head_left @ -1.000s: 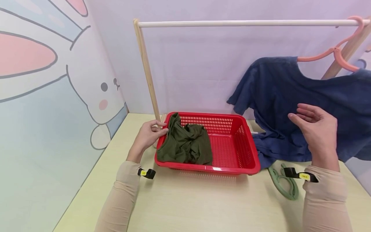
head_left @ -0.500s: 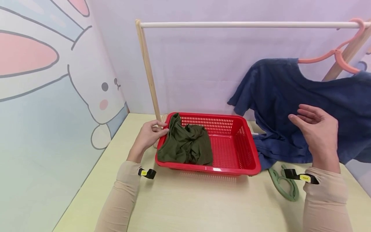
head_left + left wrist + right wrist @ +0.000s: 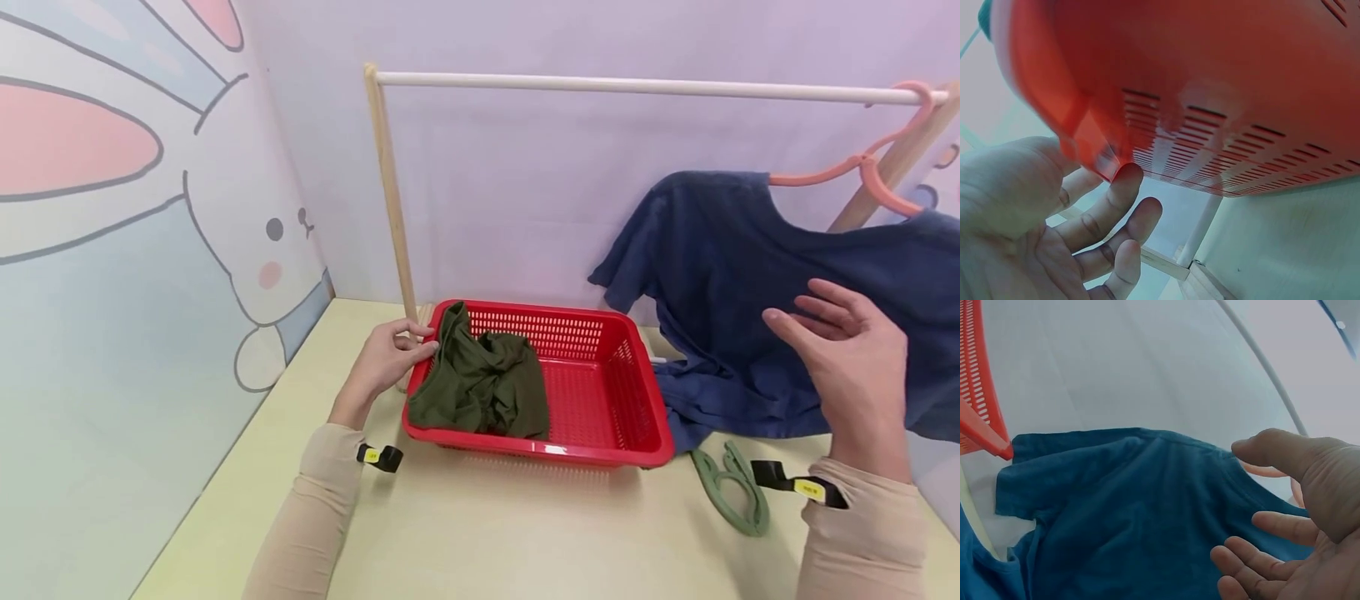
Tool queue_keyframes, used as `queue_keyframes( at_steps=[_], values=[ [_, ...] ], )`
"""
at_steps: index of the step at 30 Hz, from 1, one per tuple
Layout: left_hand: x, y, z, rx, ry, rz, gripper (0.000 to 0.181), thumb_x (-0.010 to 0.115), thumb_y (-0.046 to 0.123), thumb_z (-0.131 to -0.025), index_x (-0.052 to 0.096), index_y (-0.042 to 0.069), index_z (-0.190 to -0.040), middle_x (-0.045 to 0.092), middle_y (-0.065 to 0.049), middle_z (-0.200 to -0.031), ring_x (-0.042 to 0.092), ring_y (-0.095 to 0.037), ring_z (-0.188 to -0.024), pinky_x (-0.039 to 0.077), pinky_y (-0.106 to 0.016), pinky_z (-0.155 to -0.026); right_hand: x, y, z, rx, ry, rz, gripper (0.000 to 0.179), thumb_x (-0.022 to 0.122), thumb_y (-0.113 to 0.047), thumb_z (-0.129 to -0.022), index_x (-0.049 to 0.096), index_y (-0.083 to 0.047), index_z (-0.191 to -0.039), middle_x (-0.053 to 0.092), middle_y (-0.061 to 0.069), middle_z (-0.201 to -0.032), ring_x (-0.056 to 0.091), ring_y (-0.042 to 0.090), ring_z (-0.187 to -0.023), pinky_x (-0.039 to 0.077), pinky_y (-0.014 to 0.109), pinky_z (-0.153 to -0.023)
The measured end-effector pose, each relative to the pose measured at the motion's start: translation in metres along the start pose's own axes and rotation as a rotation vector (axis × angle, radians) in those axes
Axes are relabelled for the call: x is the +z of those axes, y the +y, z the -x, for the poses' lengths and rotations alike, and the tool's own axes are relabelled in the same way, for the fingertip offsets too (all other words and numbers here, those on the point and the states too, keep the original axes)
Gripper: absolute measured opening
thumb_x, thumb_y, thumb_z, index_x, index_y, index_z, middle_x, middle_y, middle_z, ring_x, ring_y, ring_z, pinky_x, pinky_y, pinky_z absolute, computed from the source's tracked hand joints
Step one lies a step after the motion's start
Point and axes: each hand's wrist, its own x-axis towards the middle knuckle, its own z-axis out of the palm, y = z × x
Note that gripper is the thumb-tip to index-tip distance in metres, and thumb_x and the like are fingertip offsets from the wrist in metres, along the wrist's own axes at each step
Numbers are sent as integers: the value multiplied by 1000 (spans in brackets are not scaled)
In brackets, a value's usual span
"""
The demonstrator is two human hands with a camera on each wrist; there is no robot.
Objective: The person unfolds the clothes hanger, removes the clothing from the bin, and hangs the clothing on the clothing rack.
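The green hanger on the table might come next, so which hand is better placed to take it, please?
Probably the right hand: it is nearer the green hanger and holds nothing, while the left hand holds the red basket.

L hand (image 3: 386, 357): thumb + idx in pinch | R hand (image 3: 858, 362): raised, thumb apart, fngrs loosely bent

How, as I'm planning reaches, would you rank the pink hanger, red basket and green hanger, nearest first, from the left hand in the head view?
1. Red basket, left end held by the left hand.
2. Green hanger, on the table to the right.
3. Pink hanger, high, far right on the white rail.
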Motion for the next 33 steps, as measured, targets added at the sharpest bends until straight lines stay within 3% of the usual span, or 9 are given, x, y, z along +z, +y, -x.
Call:
queue_keyframes(
  at_steps=[7, 13, 17, 20, 23, 33],
  values=[
    [-1, 1, 0, -2, 14, -4, 30, 81, 23, -105, 76, 7, -131, 83, -14, -100, 76, -25, -96, 56, -37, -87, -9, -4, 5, 34, -3, 48, 81, 90, -37, -96, 49, -43, -166, 56, -12, -164, 55, -1, -133, 37, 26, -127],
    [0, 5, -2, 18, 8, -3, 30, 82, 23, -105, 76, 6, -129, 81, -13, -92, 69, -22, -84, 51, -36, -79, -19, 14, 13, 47, -27, 99, 84, 89, -38, -97, 45, -43, -168, 51, -12, -169, 54, -6, -133, 34, 30, -130],
    [1, 8, -3, 25, 3, 1, 30, 82, 22, -104, 75, 6, -129, 80, -13, -90, 66, -22, -80, 49, -36, -75, -23, 32, 20, 61, -20, 117, 87, 91, -35, -95, 46, -41, -169, 54, -13, -165, 55, -11, -121, 39, 14, -118],
    [1, 8, -4, 19, -1, 2, 31, 81, 22, -105, 75, 5, -130, 81, -15, -95, 68, -22, -82, 50, -34, -74, -24, 45, 27, 63, -36, 128, 91, 93, -36, -94, 44, -39, -170, 57, -13, -161, 55, -13, -114, 42, 2, -97],
    [1, 7, -3, 2, 1, -2, 31, 81, 22, -105, 74, 6, -130, 82, -16, -100, 70, -22, -85, 53, -33, -75, -24, 57, 34, 57, -61, 103, 93, 94, -32, -93, 43, -38, -171, 58, -14, -156, 57, -13, -110, 44, 0, -83],
    [2, 3, 2, 0, 3, 10, 30, 81, 21, -105, 74, 6, -129, 79, -13, -89, 65, -22, -79, 49, -33, -73, -23, 83, 57, 74, -123, -3, 90, 94, -16, -93, 48, -29, -170, 63, -25, -130, 65, -16, -99, 50, 2, -76]
  ],
)
